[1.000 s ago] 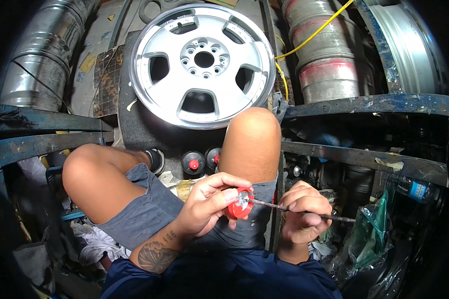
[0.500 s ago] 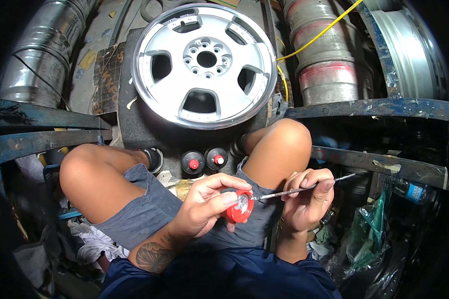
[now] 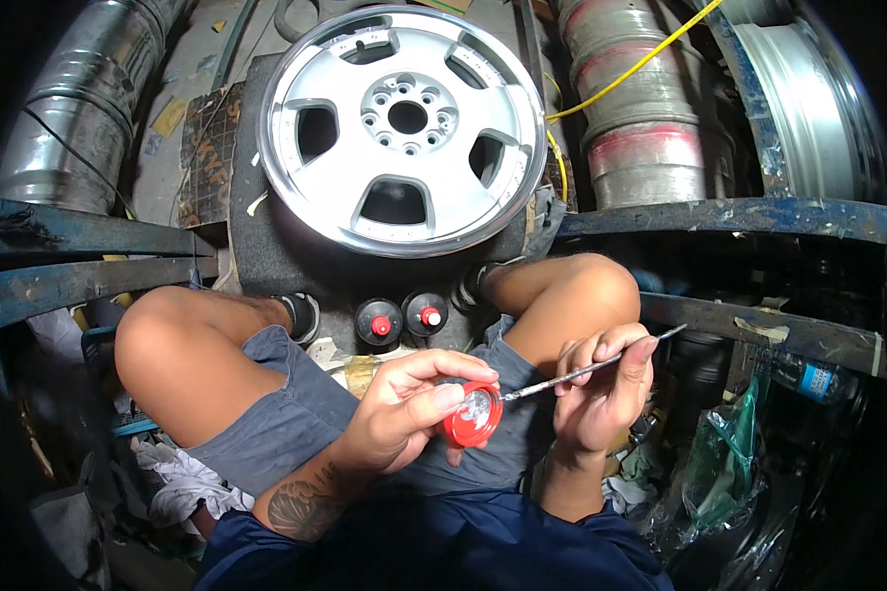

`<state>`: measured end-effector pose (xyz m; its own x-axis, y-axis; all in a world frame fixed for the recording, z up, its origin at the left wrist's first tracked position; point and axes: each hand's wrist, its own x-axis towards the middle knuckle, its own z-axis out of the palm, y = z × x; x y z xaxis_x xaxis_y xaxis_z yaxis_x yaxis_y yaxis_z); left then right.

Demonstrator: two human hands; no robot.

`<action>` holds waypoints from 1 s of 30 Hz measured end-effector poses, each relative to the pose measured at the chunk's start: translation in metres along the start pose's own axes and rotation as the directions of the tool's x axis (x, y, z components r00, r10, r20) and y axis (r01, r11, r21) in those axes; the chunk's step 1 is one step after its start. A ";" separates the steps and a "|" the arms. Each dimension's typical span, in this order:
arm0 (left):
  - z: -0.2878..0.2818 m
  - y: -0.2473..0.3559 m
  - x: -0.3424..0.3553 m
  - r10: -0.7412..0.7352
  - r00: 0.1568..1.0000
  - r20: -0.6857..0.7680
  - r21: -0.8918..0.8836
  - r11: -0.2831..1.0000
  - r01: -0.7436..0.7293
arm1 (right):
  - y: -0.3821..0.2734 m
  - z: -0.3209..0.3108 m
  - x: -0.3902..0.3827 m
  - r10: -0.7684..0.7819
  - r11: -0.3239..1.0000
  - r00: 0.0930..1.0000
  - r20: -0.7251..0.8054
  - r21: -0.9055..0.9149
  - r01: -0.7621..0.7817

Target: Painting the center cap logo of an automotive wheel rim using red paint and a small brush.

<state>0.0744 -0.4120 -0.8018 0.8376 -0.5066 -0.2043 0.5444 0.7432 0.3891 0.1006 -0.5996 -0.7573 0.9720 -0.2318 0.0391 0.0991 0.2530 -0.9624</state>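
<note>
Over my lap, my left hand [image 3: 401, 409] grips a round red cap [image 3: 474, 415] by its edge, tilted so its inside shows. Silvery stuff lies in the cap. My right hand [image 3: 602, 394] pinches a thin paintbrush-like stick [image 3: 601, 364], smeared with silver, its tip at the cap's right rim. Whether the tip touches the rim I cannot tell. Beyond my knees a silver car wheel rim [image 3: 397, 182] lies face up on a dark padded surface [image 3: 276, 241]. Two dark bottles, one with a red cap [image 3: 379, 323] and one with a red-and-white top [image 3: 427, 315], stand between my feet.
Blue metal rack bars [image 3: 739, 215] run along both sides. Stacked metal wheel barrels [image 3: 645, 148] stand at the right, more [image 3: 69, 128] at the left. A yellow cable [image 3: 633, 69] crosses at the upper right. Green plastic wrap [image 3: 724, 463] and a clear bottle [image 3: 813, 379] lie low at right.
The stick and my right hand have shifted slightly, its tip staying near the cap's rim. My right knee has moved outward to the right. The cap has barely moved.
</note>
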 end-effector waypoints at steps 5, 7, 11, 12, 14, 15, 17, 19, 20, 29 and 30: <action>-0.001 0.000 0.001 0.003 1.000 0.001 -0.027 1.000 -0.003 | -0.011 0.007 -0.003 -0.205 0.974 0.977 0.060 -0.092 0.209; -0.002 -0.001 0.001 0.011 1.000 -0.003 -0.038 0.999 -0.011 | -0.016 0.011 -0.007 -0.290 0.942 0.947 0.136 -0.137 0.308; -0.003 0.003 0.000 -0.048 0.999 -0.015 -0.245 0.968 0.043 | -0.021 0.020 -0.013 -0.400 0.808 0.877 0.267 -0.348 0.474; -0.003 0.002 0.002 -0.061 0.998 -0.016 -0.265 0.963 0.054 | -0.021 0.020 -0.013 -0.401 0.806 0.877 0.264 -0.354 0.475; -0.004 0.001 0.005 -0.080 0.997 0.000 -0.321 0.944 0.076 | -0.020 0.022 -0.012 -0.457 0.751 0.839 0.297 -0.377 0.542; -0.005 0.001 0.004 -0.090 0.996 0.007 -0.372 0.924 0.086 | -0.019 0.023 -0.011 -0.456 0.752 0.839 0.296 -0.376 0.541; -0.004 0.001 0.003 -0.087 0.996 -0.005 -0.371 0.925 0.079 | -0.018 0.025 -0.011 -0.515 0.704 0.802 0.303 -0.384 0.598; -0.003 0.001 0.004 -0.086 0.996 -0.012 -0.373 0.925 0.075 | -0.018 0.028 -0.011 -0.536 0.668 0.776 0.334 -0.394 0.631; -0.002 0.001 0.004 -0.081 0.997 -0.013 -0.358 0.931 0.071 | -0.018 0.028 -0.011 -0.554 0.633 0.748 0.365 -0.400 0.663; -0.003 0.003 0.000 -0.053 0.999 0.002 -0.311 0.949 0.051 | -0.020 0.028 -0.008 -0.543 0.496 0.632 0.552 -0.397 0.773; -0.003 0.003 0.000 -0.048 0.999 0.005 -0.310 0.950 0.047 | -0.019 0.029 -0.008 -0.554 0.475 0.614 0.562 -0.392 0.788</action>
<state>0.0761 -0.4084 -0.8037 0.8103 -0.5440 -0.2180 0.5706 0.8172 0.0816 0.0971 -0.5756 -0.7318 0.6616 0.2453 0.7086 0.7293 -0.4305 -0.5318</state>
